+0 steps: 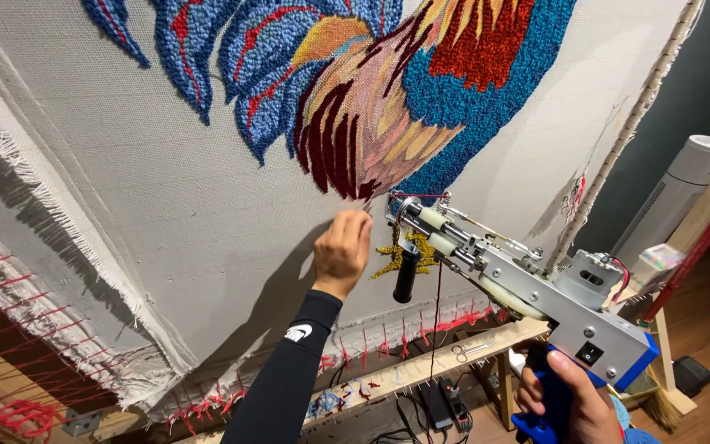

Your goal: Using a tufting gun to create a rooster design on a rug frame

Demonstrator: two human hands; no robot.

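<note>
A cream backing cloth (166, 189) is stretched on a wooden frame, with a tufted bird design (388, 90) in blue, red, pink and yellow across its top. My left hand (342, 249), in a black sleeve, rests its fingertips on the cloth just below the dark red tufts. My right hand (573, 400) grips the blue handle of a silver tufting gun (527, 288). The gun's tip (396, 207) touches the cloth at the design's lower edge, right of my left hand. Red yarn runs to the tip. A small yellow tufted patch (388, 255) lies behind the gun's black front handle.
The wooden frame bar (421, 366) runs below the cloth, with red yarn ends hanging along it and small scissors lying on it. A white tower appliance (675, 197) stands at the right. Cables and a power strip (445, 403) lie on the floor under the frame.
</note>
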